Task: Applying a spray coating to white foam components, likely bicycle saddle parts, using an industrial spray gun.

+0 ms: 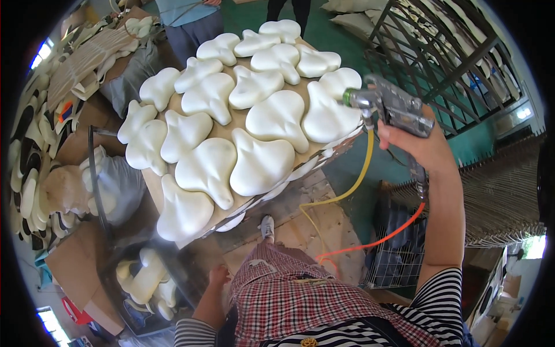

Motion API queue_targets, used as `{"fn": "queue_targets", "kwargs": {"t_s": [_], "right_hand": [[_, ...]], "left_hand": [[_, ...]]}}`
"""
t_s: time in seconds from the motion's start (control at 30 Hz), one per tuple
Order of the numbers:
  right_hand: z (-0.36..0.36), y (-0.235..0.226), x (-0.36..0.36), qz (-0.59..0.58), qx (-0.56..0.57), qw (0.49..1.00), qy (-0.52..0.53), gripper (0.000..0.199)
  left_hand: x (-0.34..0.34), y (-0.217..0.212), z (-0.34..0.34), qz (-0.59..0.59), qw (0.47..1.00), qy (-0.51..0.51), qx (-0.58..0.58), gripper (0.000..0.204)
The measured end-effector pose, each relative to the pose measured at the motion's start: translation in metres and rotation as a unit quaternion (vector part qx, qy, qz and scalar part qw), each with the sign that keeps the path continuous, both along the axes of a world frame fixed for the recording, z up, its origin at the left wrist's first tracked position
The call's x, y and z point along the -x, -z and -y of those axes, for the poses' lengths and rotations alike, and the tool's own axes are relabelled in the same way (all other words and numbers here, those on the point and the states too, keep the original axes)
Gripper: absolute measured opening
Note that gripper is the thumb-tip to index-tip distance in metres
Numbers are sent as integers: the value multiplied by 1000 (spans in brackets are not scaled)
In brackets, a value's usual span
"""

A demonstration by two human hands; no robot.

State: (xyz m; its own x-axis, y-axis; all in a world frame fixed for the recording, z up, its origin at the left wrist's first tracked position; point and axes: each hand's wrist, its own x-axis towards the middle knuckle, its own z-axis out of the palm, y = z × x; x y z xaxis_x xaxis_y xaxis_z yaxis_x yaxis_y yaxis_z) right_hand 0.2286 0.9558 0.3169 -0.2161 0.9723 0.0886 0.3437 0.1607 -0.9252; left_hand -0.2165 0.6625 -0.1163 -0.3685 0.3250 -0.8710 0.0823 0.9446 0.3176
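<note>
We see the right hand [417, 147] raised on a nearly upright forearm, fingers wrapped tight around the grip of a metal spray gun [388, 106] whose green-tipped nozzle sits just off the right edge of the tilted board [231, 118], with a yellow hose [341, 194] and an orange hose [376, 242] trailing down. The left hand [218, 274] hangs low beside the checked apron [289, 295], loosely curled and empty. Smooth, white, saddle-shaped foam pads [260, 162] crowd the brown board edge to edge.

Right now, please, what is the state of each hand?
Left hand: hangs low by the leg, holding nothing visible; open or closed cannot be told.
Right hand: closed on the metal spray gun.
</note>
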Motion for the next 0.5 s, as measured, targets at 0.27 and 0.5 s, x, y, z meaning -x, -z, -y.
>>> {"fn": "queue_targets", "kwargs": {"t_s": [0.27,0.5], "right_hand": [[-12,-3,16,10,55,998,-12,24],[0,-11,8,23,45,998,49,24]], "left_hand": [[7,5,-14,23,999,0,-25,27],[9,16,-26,45,998,-19,-47,24]]}}
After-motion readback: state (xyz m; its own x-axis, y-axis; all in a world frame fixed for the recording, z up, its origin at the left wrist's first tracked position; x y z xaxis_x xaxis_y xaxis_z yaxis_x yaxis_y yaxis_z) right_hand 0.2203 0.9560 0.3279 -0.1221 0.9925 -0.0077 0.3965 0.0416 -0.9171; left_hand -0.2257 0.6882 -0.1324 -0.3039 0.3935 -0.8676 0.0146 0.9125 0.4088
